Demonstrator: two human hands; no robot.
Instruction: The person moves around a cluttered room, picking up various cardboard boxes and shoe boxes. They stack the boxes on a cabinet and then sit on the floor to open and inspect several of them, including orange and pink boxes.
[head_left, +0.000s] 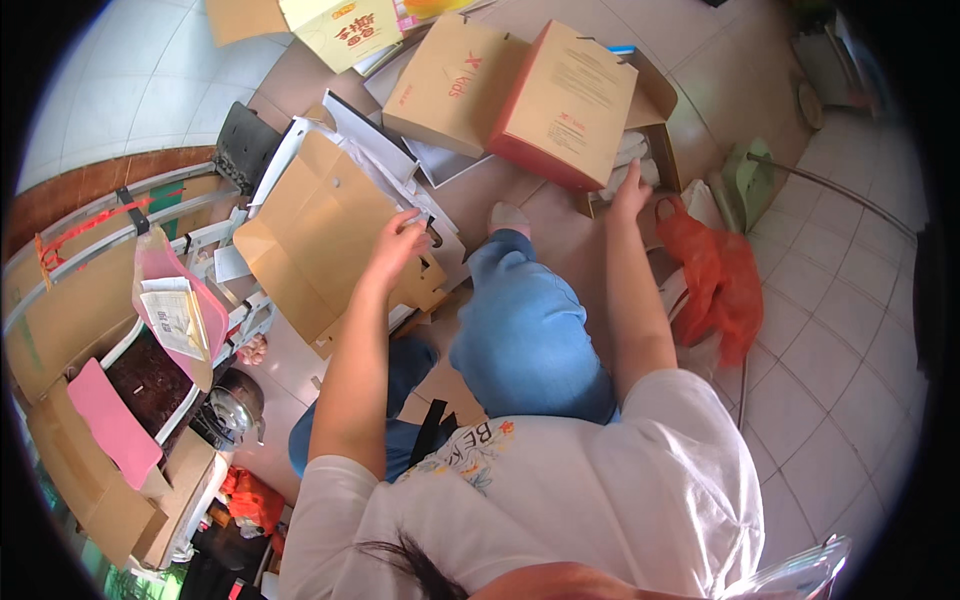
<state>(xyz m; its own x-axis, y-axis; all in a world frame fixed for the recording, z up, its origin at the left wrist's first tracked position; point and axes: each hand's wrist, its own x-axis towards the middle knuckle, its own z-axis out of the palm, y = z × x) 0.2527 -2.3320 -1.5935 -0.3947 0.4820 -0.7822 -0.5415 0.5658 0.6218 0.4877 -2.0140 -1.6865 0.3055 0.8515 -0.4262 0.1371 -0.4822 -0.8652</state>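
Note:
My left hand (399, 247) hovers over the right edge of an unfolded brown cardboard box (322, 225), its fingers apart and partly curled. My right hand (632, 193) is stretched forward near the near corner of a brown box with red sides (570, 105); whether it touches anything I cannot tell. Another brown cardboard box with red print (454, 82) leans against that box on its left. Behind my right hand, an opened carton (664, 154) holds white wrapped items (637, 154). White box parts (450, 161) lie under and beside the brown boxes.
A red plastic bag (712, 270) lies right of my right arm, near a green plastic object (754, 184) and a thin metal rod. At left stand a metal ladder (217, 247), a pink-edged chair and a metal kettle (234, 405). A yellow box (349, 34) is at the top.

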